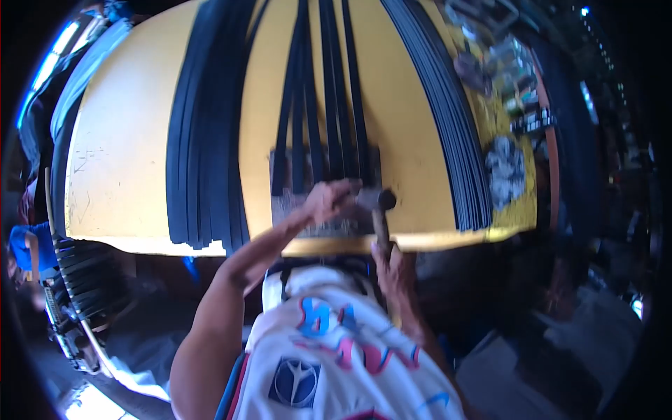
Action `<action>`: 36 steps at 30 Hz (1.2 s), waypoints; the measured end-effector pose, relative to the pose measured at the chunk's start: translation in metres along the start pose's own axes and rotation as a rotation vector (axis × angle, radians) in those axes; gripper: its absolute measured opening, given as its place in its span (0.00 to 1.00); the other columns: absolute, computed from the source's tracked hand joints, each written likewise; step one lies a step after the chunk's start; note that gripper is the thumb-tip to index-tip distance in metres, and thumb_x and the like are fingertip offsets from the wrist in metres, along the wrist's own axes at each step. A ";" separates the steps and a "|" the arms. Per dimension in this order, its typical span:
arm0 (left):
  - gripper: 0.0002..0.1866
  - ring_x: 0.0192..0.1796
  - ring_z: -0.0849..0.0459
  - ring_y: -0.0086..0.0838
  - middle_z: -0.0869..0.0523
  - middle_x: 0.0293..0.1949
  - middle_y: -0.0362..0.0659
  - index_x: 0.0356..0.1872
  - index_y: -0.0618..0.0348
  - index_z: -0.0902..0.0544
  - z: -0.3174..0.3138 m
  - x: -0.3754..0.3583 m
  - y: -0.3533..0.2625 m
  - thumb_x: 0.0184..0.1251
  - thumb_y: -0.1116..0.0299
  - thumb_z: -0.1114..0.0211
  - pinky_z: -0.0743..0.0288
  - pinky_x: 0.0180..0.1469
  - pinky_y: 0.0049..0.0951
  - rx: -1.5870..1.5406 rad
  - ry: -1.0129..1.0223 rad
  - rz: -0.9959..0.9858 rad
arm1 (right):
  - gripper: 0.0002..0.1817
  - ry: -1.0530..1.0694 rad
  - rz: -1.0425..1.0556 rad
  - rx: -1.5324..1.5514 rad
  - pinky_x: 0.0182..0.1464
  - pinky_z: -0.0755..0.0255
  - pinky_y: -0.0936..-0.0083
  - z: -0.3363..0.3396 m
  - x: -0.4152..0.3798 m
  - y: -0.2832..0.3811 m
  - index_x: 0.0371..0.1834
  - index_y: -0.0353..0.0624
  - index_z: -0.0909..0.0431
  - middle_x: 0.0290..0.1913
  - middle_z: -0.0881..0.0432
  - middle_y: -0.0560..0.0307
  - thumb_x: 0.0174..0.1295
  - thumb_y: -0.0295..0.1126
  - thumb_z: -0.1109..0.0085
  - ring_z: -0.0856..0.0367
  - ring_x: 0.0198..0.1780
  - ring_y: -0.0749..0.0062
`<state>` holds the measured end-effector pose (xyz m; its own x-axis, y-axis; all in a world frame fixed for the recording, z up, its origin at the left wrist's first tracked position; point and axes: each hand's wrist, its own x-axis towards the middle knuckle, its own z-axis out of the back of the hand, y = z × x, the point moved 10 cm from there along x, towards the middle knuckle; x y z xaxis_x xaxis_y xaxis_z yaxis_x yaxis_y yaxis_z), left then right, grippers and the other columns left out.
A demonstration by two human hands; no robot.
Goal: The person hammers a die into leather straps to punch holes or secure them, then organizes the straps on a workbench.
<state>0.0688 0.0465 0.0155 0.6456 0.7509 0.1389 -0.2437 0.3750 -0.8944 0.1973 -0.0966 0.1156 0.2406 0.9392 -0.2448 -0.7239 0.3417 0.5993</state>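
My right hand (395, 273) grips the wooden handle of a hammer (381, 225), its dark head raised at the right side of a dark board (280, 210). My left hand (329, 201) is over the board, just left of the hammer head. Its fingers point right and look pinched together; what they hold, if anything, is too small and blurred to make out. Several narrow black straps (339, 126) run down the yellow table to the board, and their near ends lie beside and beyond my left hand.
The yellow table (119, 161) carries a wide bundle of black straps (203, 140) on the left and another strap bundle (451, 133) on the right. A crumpled grey cloth (505, 171) lies at the right edge. Another person's blue sleeve (38, 245) shows at far left.
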 end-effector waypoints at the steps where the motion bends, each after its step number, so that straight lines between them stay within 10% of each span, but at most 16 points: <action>1: 0.24 0.52 0.17 0.53 0.14 0.48 0.55 0.60 0.59 0.23 0.000 0.002 -0.002 0.65 0.60 0.35 0.20 0.51 0.41 -0.001 0.069 0.179 | 0.27 0.186 -0.261 0.127 0.36 0.27 0.57 -0.020 -0.008 -0.039 0.34 0.34 0.24 0.29 0.20 0.36 0.69 0.53 0.46 0.18 0.33 0.41; 4: 0.22 0.46 0.17 0.23 0.13 0.44 0.46 0.56 0.64 0.22 -0.019 0.001 0.006 0.71 0.59 0.34 0.24 0.47 0.27 -0.295 0.171 0.352 | 0.28 0.102 -0.443 0.301 0.32 0.26 0.59 -0.012 -0.023 -0.060 0.34 0.33 0.24 0.20 0.23 0.41 0.69 0.54 0.46 0.18 0.27 0.44; 7: 0.20 0.44 0.20 0.20 0.13 0.42 0.43 0.53 0.65 0.22 -0.014 0.034 -0.001 0.71 0.58 0.35 0.25 0.47 0.26 -0.250 0.080 0.185 | 0.30 0.157 -0.403 0.251 0.33 0.25 0.50 -0.041 -0.011 -0.108 0.37 0.33 0.24 0.25 0.20 0.31 0.69 0.56 0.49 0.18 0.33 0.33; 10: 0.19 0.45 0.19 0.20 0.13 0.42 0.42 0.52 0.65 0.22 -0.020 0.055 0.020 0.72 0.59 0.35 0.25 0.48 0.26 -0.322 0.047 0.182 | 0.30 0.146 -0.270 0.146 0.25 0.25 0.58 -0.047 -0.009 -0.115 0.38 0.33 0.25 0.20 0.20 0.41 0.70 0.57 0.50 0.15 0.23 0.50; 13: 0.21 0.46 0.14 0.27 0.11 0.40 0.48 0.51 0.66 0.22 -0.026 0.057 0.026 0.71 0.56 0.35 0.23 0.46 0.29 -0.285 0.032 0.169 | 0.29 0.160 -0.251 0.129 0.35 0.27 0.46 -0.048 -0.012 -0.104 0.39 0.35 0.25 0.28 0.19 0.29 0.69 0.57 0.50 0.19 0.36 0.30; 36: 0.17 0.49 0.12 0.32 0.10 0.44 0.46 0.52 0.64 0.22 -0.030 0.054 0.026 0.70 0.62 0.34 0.20 0.50 0.30 -0.248 -0.010 0.152 | 0.28 0.221 -0.211 0.128 0.37 0.25 0.48 -0.056 -0.011 -0.114 0.47 0.35 0.26 0.35 0.20 0.27 0.70 0.55 0.50 0.21 0.38 0.29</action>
<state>0.1195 0.0805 -0.0128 0.6074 0.7944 -0.0015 -0.1521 0.1144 -0.9817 0.2407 -0.1478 0.0070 0.2204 0.8225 -0.5244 -0.5823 0.5422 0.6057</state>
